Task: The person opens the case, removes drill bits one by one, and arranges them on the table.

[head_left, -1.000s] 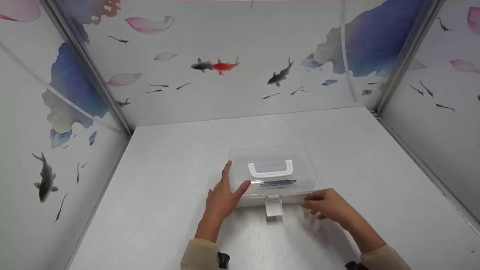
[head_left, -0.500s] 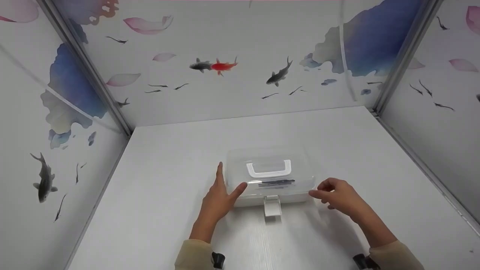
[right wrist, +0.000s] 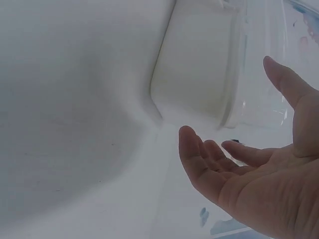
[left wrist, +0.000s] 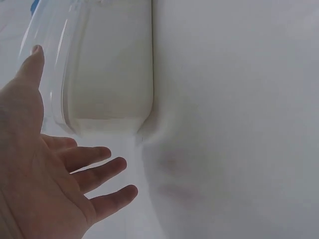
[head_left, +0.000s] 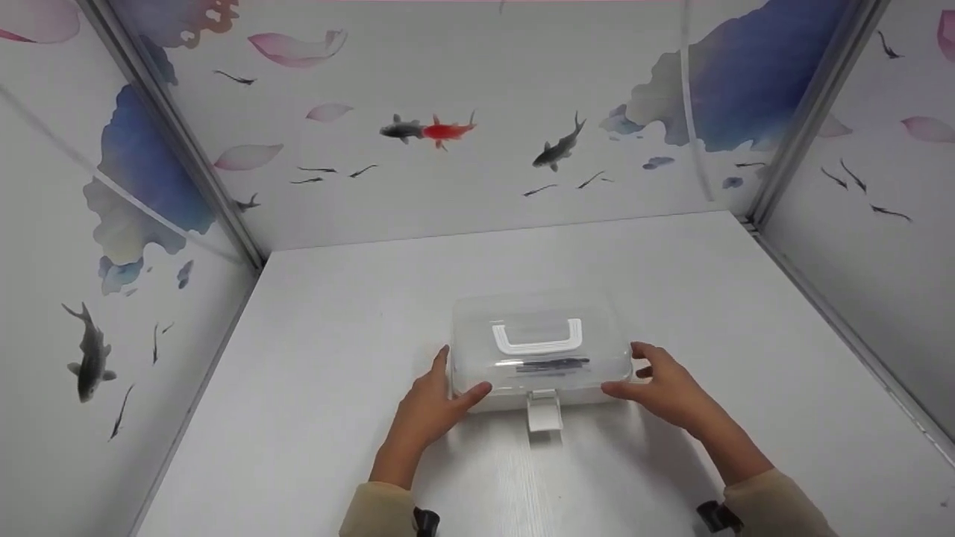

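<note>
A storage box (head_left: 477, 403) with a white base, a clear lid (head_left: 477, 317) and a white carry handle (head_left: 539, 346) sits on the table. Its front latch (head_left: 544, 412) sticks out. Through the lid show several thin dark items (head_left: 552, 365), their kind unclear. My left hand (head_left: 429, 406) is at the box's left end, thumb toward the front corner; in the left wrist view its fingers (left wrist: 99, 174) are spread, with a gap to the base. At the right end my right hand (head_left: 671, 384) has its thumb by the front corner and its fingers (right wrist: 199, 164) loosely bent beside the box.
A white table (head_left: 336, 321) runs under the box to a back wall (head_left: 462, 194) printed with fish and petals. Side panels stand at left (head_left: 45, 246) and right (head_left: 858, 261), with metal posts (head_left: 168, 127) at the corners.
My right hand has moved from the box's front right edge around to its right end, its fingers opening out. My left hand has slid slightly toward me along the left end.
</note>
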### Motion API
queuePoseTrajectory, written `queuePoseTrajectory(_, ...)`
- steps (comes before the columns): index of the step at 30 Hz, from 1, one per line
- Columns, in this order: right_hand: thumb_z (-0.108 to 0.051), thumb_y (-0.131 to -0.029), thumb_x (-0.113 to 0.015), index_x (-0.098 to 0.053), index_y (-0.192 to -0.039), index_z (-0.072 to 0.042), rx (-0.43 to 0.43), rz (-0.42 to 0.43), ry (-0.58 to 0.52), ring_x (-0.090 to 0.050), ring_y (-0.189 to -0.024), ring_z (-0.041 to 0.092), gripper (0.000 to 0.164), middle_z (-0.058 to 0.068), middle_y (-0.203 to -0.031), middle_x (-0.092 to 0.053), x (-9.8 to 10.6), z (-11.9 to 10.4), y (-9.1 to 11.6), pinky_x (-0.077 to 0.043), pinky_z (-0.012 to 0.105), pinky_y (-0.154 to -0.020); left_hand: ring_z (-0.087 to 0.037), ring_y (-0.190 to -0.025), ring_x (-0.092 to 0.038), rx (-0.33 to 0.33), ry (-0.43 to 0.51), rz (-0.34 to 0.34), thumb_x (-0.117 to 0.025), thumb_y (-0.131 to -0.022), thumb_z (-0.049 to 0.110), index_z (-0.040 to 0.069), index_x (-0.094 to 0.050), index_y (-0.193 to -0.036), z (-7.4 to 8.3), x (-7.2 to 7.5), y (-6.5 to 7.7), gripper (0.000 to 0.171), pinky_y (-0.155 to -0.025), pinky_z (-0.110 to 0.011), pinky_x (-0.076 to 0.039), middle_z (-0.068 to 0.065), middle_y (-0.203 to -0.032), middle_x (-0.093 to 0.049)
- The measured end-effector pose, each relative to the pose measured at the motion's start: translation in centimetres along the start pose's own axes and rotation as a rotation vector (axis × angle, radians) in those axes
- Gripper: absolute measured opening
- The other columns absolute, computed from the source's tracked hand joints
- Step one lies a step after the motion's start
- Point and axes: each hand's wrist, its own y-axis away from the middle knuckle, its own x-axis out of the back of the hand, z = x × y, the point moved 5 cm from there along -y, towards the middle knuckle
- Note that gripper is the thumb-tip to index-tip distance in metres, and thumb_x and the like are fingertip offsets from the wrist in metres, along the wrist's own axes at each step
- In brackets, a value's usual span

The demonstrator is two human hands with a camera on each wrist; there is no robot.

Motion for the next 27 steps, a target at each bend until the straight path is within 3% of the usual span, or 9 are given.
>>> queuePoseTrajectory(11, -0.053, -0.088, -0.084, -0.031, -0.164, 0.0, 0.011, -0.01, 0.006, -0.05, -0.143, 0.051, 0.107, 0.03, -0.162, -0.045, -1.0, 0.5, -1.1, -0.052, 0.064, -0.109, -0.041, -0.144, -0.058, -0.024, 0.001, -0.048, -0.07, -0.084, 0.08, 0.005, -0.024, -0.169, -0.5, -0.5, -0.3, 0.123, -0.115, -0.061, -0.049, -0.021, -0.162, -0.052)
queuePoseTrajectory(18, -0.047, -0.088, -0.086, -0.04, -0.159, 0.002, 0.043, 0.018, -0.005, -0.056, -0.136, 0.046, 0.098, 0.027, -0.155, -0.053, -1.1, 0.6, -1.4, -0.053, 0.057, -0.105, -0.04, -0.145, -0.057, -0.039, -0.002, -0.049, -0.072, -0.084, 0.08, 0.004, -0.02, -0.17, -0.5, -0.5, -0.2, 0.125, -0.115, -0.06, -0.049, -0.021, -0.163, -0.051)
queuePoseTrajectory(27, -0.047, -0.088, -0.086, -0.039, -0.16, -0.001, 0.073, 0.042, 0.006, -0.054, -0.138, 0.048, 0.097, 0.026, -0.159, -0.049, -1.3, 0.5, -1.3, -0.054, 0.059, -0.105, -0.043, -0.148, -0.053, -0.041, 0.012, -0.05, -0.075, -0.084, 0.076, 0.003, -0.018, -0.17, -0.4, -0.7, -0.2, 0.127, -0.119, -0.06, -0.046, -0.026, -0.164, -0.046)
